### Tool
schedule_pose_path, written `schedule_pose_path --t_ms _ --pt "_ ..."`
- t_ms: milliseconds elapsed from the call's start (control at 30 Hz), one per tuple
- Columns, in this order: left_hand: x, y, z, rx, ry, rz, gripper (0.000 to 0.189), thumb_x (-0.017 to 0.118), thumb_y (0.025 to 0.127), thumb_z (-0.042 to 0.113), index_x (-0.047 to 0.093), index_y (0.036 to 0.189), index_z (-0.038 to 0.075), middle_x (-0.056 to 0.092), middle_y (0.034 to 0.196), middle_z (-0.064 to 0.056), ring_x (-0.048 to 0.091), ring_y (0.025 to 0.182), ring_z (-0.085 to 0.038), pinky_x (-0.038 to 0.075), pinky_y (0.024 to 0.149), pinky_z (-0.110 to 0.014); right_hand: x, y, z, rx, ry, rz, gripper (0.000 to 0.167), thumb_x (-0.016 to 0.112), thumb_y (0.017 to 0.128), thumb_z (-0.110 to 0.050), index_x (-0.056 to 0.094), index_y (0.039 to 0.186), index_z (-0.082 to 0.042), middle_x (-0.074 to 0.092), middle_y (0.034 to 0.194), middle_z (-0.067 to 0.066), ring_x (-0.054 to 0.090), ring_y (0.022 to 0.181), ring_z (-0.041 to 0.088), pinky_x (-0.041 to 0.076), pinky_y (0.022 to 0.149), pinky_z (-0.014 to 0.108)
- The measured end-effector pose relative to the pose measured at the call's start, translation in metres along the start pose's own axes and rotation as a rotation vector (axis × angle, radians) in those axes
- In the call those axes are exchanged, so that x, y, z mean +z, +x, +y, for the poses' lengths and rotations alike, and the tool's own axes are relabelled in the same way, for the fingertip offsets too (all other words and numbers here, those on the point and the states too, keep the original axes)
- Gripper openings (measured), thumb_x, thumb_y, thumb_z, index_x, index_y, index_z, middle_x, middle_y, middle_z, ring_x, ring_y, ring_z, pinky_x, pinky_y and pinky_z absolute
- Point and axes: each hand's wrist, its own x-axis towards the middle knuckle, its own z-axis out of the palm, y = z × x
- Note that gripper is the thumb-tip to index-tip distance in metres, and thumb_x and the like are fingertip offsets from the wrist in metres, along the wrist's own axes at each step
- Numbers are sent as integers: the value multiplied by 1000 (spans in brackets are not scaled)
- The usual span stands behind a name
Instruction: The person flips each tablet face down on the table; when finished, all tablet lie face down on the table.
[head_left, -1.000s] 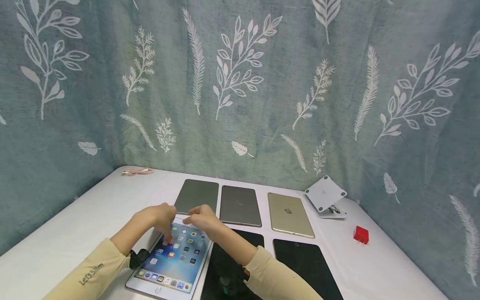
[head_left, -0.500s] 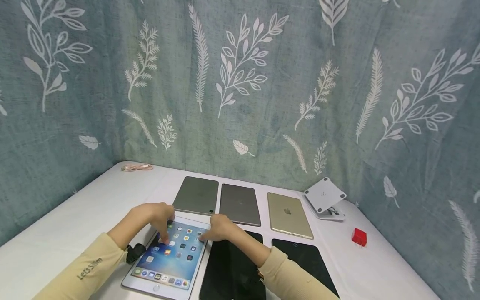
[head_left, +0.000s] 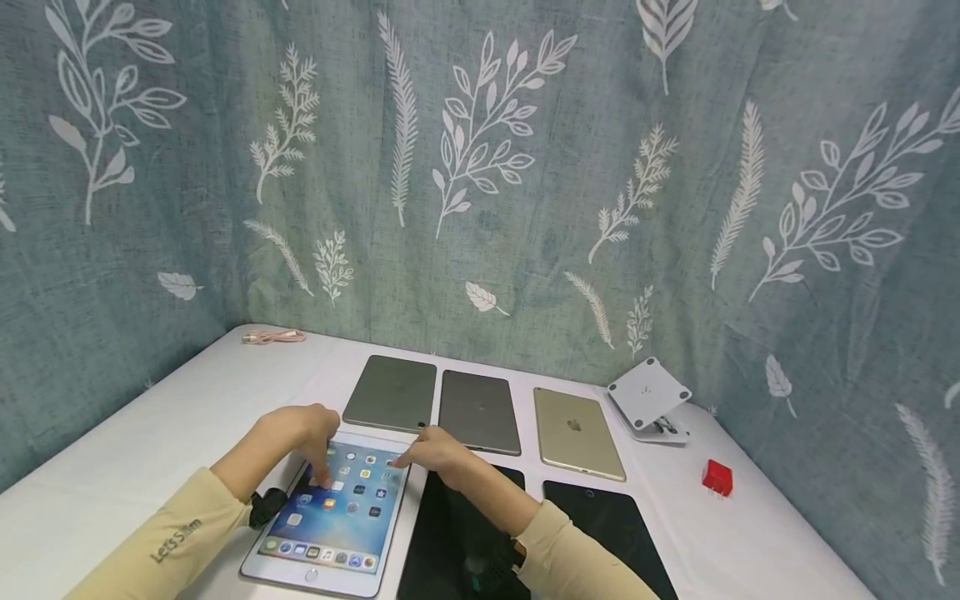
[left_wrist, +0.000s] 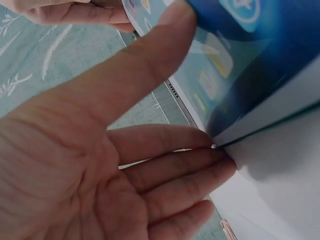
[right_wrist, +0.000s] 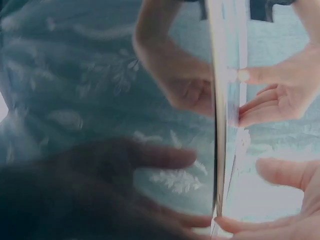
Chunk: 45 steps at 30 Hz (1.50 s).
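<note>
A white-framed tablet (head_left: 330, 533) with its lit home screen lies on the table at front left. My left hand (head_left: 303, 433) pinches its left edge near the far end; in the left wrist view the thumb presses the glass and straight fingers meet the edge. My right hand (head_left: 435, 454) is at the tablet's far right edge. In the right wrist view its fingertips (right_wrist: 222, 223) touch that edge, while the thumb stands off the screen. A black-screened tablet (head_left: 438, 533) lies beneath my right forearm.
Behind lie a dark green tablet (head_left: 392, 392), a dark grey tablet (head_left: 480, 412) and a gold tablet (head_left: 577, 433). Another black-screened tablet (head_left: 600, 517), a silver stand (head_left: 648, 396) and a red charger (head_left: 717, 477) are rightward. A coiled cable (head_left: 273, 337) lies back left.
My right hand has come down from the tablet's far edge to its right edge. The lit tablet has shifted slightly left, with my left hand moving along with it.
</note>
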Motion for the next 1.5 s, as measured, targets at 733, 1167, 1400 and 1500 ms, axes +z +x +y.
schedule_pose_path --t_ms 733,1167,1400,1500 --pt "-12 8 -19 233 -156 -80 50 83 74 25 67 112 -2 68 95 -5 60 86 -18 52 83 -41 -10 -3 -14 -107 607 -111 61 38 79 18 27 139 20 37 143 36 55 109 21 47 91 30" --pt "-13 13 -23 479 -467 -199 38 76 82 16 68 110 -7 72 100 -11 65 87 -14 53 81 -28 -31 -11 -35 -195 573 -193 62 45 86 12 22 144 16 28 149 35 30 140 43 25 114 49" --pt "-10 17 -27 506 -621 -225 34 73 85 18 68 110 -5 73 101 -13 67 90 -10 53 86 -29 -32 -12 -43 -250 542 -178 55 47 92 8 27 141 18 33 147 34 32 140 41 26 114 46" --pt "-10 17 -30 477 -643 -231 35 71 87 19 67 113 -5 72 107 -14 66 100 -15 51 94 -40 -25 -10 -43 -273 484 -137 52 53 94 0 34 141 14 40 144 30 37 138 38 27 115 46"
